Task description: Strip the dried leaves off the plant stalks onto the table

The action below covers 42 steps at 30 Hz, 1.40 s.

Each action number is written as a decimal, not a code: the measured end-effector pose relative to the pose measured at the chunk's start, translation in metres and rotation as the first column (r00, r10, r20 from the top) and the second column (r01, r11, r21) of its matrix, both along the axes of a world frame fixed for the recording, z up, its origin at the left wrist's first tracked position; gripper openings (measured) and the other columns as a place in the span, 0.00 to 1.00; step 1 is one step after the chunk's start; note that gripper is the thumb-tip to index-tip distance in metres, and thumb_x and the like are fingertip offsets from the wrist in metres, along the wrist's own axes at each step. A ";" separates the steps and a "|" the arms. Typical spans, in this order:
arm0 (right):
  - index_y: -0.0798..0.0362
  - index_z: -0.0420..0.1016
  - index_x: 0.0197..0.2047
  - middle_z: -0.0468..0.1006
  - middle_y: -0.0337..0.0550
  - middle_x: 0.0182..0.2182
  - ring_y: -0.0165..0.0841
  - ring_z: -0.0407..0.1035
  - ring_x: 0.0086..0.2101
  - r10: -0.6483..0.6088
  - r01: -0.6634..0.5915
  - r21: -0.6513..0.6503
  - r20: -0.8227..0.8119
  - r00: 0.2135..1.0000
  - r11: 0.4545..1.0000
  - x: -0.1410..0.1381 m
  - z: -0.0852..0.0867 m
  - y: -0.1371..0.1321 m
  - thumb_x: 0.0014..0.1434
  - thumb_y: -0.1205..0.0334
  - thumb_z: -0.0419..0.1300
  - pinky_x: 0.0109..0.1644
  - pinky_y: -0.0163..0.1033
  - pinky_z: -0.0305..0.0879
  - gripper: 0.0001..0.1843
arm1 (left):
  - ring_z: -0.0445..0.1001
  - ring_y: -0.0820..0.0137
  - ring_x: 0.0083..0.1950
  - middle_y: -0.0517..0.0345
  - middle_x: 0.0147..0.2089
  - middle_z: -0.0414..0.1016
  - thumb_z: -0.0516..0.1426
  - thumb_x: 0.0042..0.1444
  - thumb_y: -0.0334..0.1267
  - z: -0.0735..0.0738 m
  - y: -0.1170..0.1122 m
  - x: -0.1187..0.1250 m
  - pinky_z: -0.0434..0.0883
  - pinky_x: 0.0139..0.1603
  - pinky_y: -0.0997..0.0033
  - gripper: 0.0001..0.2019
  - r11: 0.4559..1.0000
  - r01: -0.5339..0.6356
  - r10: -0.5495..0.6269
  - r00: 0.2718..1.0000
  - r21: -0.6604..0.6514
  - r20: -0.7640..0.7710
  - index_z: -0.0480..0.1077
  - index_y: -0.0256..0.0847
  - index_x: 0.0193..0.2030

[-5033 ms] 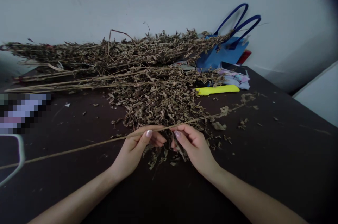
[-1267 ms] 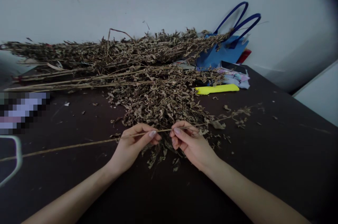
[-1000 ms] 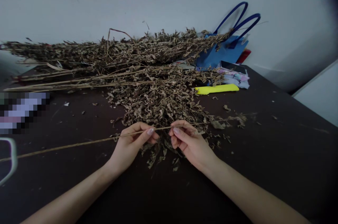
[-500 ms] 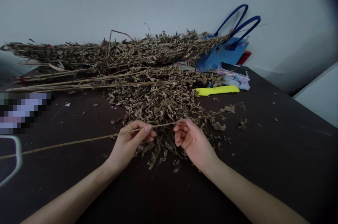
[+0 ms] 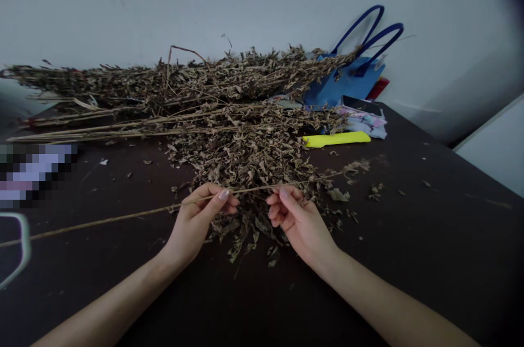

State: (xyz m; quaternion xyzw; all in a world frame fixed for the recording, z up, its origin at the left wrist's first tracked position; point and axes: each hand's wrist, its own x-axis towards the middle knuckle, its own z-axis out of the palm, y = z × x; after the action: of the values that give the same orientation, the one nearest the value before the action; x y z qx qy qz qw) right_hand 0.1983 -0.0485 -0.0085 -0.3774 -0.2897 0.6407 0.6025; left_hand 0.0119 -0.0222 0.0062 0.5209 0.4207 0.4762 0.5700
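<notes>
A long, thin dried plant stem [image 5: 110, 220] runs from the left edge across the front of the table, rising slightly to the right. My left hand [image 5: 200, 215] pinches it between thumb and fingers. On its right part, my right hand [image 5: 297, 219] has thumb and forefinger closed around the stem, the other fingers curled. Beyond that grip the stem ends in a few shrivelled leaves [image 5: 355, 168]. Beneath and behind both hands lies a heap of dry, crumpled brown leaves [image 5: 241, 159], partly hidden by the fingers.
Bundles of dried leafy stalks [image 5: 229, 79] lie along the wall. At the back right stand a blue bag [image 5: 344, 82], a phone [image 5: 362, 106] on a crumpled packet, and a yellow object [image 5: 338, 139]. A pale curved frame [image 5: 25, 243] is at the left on the dark table [image 5: 409, 259].
My right thumb has come down onto the stem, and the leafy tip has shifted slightly left. My left hand has moved a little left.
</notes>
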 end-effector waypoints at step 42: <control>0.51 0.70 0.42 0.61 0.30 0.16 0.22 0.52 0.16 0.113 -0.142 0.055 0.358 0.927 0.988 0.006 0.005 -0.001 0.59 0.60 0.53 0.19 0.30 0.48 0.09 | 0.70 0.73 0.31 0.57 0.30 0.74 0.56 0.55 0.40 0.000 0.001 0.000 0.67 0.36 0.74 0.08 1.000 -0.004 0.005 1.000 -0.023 0.029 0.70 0.38 0.30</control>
State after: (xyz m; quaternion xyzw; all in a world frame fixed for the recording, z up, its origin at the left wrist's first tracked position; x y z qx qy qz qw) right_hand 0.2045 -0.0496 -0.0032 -0.4424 -0.4430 0.5880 0.5121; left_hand 0.0120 -0.0215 0.0058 0.5065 0.4189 0.4803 0.5808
